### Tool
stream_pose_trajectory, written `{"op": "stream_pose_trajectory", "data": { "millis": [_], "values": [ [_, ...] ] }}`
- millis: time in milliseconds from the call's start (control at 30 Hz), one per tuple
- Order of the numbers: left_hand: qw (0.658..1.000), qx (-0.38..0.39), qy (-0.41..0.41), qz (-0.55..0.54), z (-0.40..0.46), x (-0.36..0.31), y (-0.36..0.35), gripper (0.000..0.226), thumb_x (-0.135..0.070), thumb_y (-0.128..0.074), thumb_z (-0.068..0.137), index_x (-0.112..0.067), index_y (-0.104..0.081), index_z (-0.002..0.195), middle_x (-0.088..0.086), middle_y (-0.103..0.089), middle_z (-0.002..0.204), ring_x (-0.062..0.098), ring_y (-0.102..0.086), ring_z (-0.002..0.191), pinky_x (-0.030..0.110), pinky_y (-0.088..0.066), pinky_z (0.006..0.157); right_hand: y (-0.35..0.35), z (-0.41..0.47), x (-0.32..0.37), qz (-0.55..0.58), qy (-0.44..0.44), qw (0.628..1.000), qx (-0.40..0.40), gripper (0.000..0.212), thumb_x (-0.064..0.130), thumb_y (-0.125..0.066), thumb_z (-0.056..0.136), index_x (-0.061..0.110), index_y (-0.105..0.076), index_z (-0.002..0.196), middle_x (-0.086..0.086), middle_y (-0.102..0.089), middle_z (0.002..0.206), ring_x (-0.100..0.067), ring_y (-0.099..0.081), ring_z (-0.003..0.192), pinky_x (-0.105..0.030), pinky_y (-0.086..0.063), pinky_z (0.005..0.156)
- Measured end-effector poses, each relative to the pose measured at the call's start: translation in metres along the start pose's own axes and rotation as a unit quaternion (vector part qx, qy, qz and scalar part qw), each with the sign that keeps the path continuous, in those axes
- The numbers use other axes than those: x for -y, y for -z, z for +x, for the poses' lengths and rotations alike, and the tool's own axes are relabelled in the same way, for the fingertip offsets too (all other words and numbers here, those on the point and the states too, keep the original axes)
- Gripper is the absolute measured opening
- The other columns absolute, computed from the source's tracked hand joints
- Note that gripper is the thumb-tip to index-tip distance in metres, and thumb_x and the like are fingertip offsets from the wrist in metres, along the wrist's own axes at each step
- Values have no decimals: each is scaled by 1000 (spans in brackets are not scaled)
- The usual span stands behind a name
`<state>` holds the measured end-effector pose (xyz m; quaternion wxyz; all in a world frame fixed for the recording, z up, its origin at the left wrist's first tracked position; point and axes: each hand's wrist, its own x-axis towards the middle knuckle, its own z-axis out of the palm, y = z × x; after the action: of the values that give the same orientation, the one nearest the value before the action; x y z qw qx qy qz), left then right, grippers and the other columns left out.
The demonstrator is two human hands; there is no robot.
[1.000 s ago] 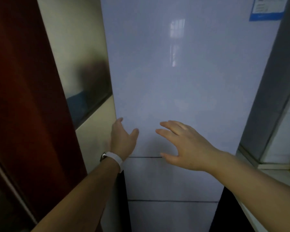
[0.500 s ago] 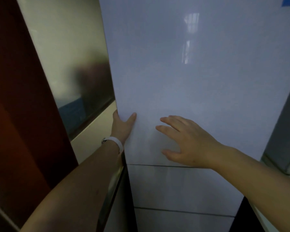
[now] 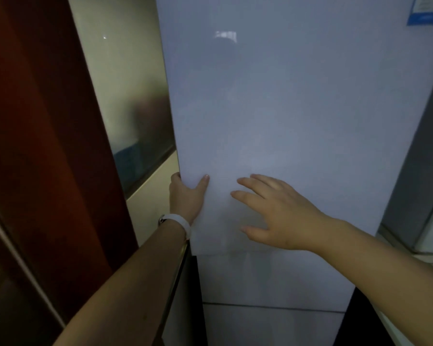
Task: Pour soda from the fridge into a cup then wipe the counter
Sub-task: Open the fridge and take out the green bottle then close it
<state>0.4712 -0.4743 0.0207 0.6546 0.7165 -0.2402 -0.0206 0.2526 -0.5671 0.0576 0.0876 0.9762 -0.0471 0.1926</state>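
Observation:
A tall white fridge fills the view, and its upper door looks closed, with lower doors beneath it. My left hand, with a white band on the wrist, grips the left edge of the upper door, fingers wrapped behind it and thumb on the front. My right hand is spread with fingers apart, flat against or just off the door front near its lower edge. No soda or cup is in view.
A dark red wooden panel stands close on the left, with a frosted glass pane between it and the fridge. A grey wall and a pale counter corner lie at the right. A blue label sits top right.
My left hand has slid onto the upper door's left edge and closed around it. My right hand stays spread in front of the door. The view has moved closer.

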Motion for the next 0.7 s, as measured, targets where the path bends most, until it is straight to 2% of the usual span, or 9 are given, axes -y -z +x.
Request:
{"op": "stream_pose_trajectory", "data": {
  "millis": [200,300,400,467,567,633,700],
  "values": [
    [1000,-17,-7,-4,-48,-6,15,75,-63,-75,63,-23,-44,118,0,-55,117,19,-62,99,45,-57,83,16,-21,30,-8,-21,1000,-14,69,62,-45,83,29,-38,143,-2,-33,153,-28,-29,141,-41,-26,113],
    [998,-31,-61,5,-74,-6,23,59,-53,-77,69,-22,-46,109,1,-52,115,19,-60,99,45,-55,85,23,-37,46,-5,-31,999,-27,67,60,-47,83,27,-41,140,-5,-38,151,-30,-34,138,-44,-30,111],
    [993,1,-116,-17,-101,-8,35,58,-44,-74,72,-29,-44,119,-1,-51,124,18,-59,110,45,-54,91,32,-57,59,-20,-27,999,-23,65,59,-47,83,26,-42,139,-5,-40,149,-31,-37,136,-44,-32,110],
    [986,39,-158,-41,-119,-12,45,67,-29,-75,76,-30,-41,133,-2,-52,132,13,-57,117,37,-53,95,41,-72,64,-38,-19,999,-16,64,59,-49,83,25,-43,138,-5,-40,148,-30,-38,135,-44,-32,109],
    [978,75,-193,-36,-145,-22,54,72,-8,-72,83,-15,-34,145,-8,-50,136,-10,-49,118,4,-41,90,57,-94,68,-49,-23,998,-26,64,58,-51,83,24,-46,136,-7,-43,147,-31,-41,133,-43,-33,107],
    [975,75,-210,-10,-161,-26,57,70,-14,-71,86,-15,-34,145,-5,-47,140,-7,-45,124,-2,-33,91,69,-110,72,-49,-33,998,-31,64,58,-51,82,24,-46,136,-7,-43,147,-30,-41,133,-43,-33,107],
    [972,75,-224,5,-177,-31,59,66,-29,-69,84,-19,-38,142,-2,-46,143,3,-43,130,3,-32,99,80,-129,77,-45,-41,998,-32,65,58,-50,82,24,-46,137,-6,-42,148,-29,-40,134,-41,-31,108]
  ]
}}
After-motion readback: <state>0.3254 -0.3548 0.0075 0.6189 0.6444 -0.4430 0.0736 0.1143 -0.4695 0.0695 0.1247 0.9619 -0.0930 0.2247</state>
